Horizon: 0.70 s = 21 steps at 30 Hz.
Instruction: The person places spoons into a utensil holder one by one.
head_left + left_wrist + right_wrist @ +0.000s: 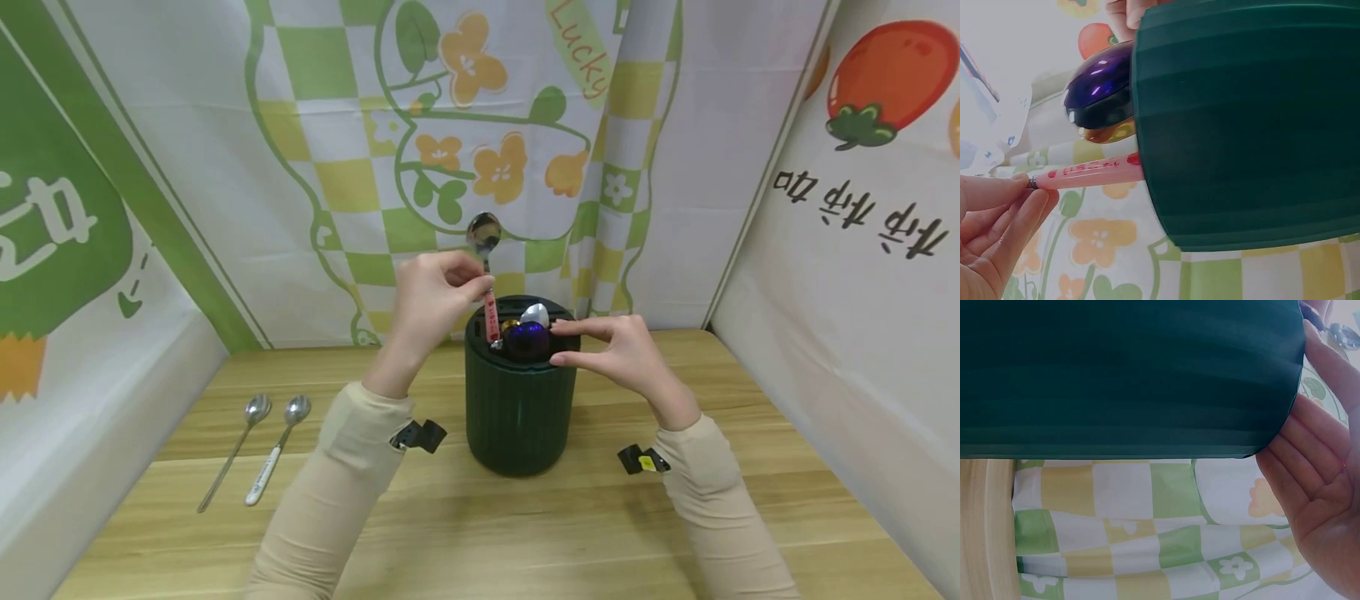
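Observation:
In the head view, my left hand (435,292) pinches a spoon (491,317) near the neck, between thumb and fingertips. Its metal bowl points up, and its pink handle with red marks points down at the holder's top. The left wrist view shows the pink handle (1091,174) meeting the dark green ribbed utensil holder (1247,125), its lower end hidden there. My right hand (622,354) touches the right side of the holder's rim, fingers nearly straight. A shiny purple-blue spoon bowl (527,342), a gold one and a silver one (535,314) stick up from the holder.
Two metal spoons lie on the wooden table at left: one all-metal (238,446), one with a white handle (264,477). Behind the holder hangs a green-and-yellow checked cloth (337,183). White printed sheets (840,317) stand at both sides.

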Each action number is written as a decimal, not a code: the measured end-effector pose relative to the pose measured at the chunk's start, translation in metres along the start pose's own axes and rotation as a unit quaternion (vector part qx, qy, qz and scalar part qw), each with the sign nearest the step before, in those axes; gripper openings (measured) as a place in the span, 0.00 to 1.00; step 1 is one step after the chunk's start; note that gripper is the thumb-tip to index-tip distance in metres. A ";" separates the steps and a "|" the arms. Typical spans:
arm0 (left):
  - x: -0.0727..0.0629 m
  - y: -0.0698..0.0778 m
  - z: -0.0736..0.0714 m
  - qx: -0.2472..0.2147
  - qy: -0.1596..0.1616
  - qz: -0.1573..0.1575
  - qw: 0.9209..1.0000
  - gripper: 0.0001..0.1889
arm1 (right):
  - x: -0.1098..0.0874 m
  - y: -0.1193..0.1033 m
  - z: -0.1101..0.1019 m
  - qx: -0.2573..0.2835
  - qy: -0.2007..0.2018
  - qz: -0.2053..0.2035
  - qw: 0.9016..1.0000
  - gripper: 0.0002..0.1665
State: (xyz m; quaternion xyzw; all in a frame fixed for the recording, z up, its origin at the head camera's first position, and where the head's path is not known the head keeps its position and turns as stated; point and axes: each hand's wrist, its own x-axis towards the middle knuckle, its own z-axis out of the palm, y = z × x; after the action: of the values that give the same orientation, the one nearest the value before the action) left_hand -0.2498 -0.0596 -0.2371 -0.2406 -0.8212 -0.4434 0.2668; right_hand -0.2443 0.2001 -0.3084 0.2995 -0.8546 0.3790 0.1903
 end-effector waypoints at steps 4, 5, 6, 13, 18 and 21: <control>-0.002 -0.002 0.003 0.022 -0.005 0.015 1.000 0.05 | 0.000 0.005 0.001 0.003 0.000 -0.002 1.000 0.23; -0.002 -0.002 0.003 0.024 -0.006 0.016 1.000 0.05 | 0.000 0.006 0.001 0.002 0.001 -0.003 1.000 0.23; -0.002 -0.002 0.004 0.023 -0.006 0.016 1.000 0.05 | 0.000 0.006 0.002 0.000 0.002 -0.003 1.000 0.22; -0.002 -0.006 0.002 0.018 -0.023 0.010 1.000 0.05 | 0.001 0.009 0.001 -0.004 0.005 -0.011 1.000 0.22; -0.003 -0.010 0.002 0.024 -0.038 0.004 0.999 0.05 | 0.001 0.010 0.001 -0.005 0.005 -0.008 1.000 0.22; -0.004 -0.012 0.002 0.029 -0.045 0.000 0.999 0.05 | 0.001 0.010 0.001 -0.007 0.006 -0.008 1.000 0.22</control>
State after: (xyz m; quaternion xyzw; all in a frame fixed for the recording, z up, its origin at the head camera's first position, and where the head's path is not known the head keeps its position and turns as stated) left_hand -0.2548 -0.0642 -0.2480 -0.2525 -0.8449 -0.4079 0.2365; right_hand -0.2517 0.2041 -0.3134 0.3031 -0.8535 0.3735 0.2005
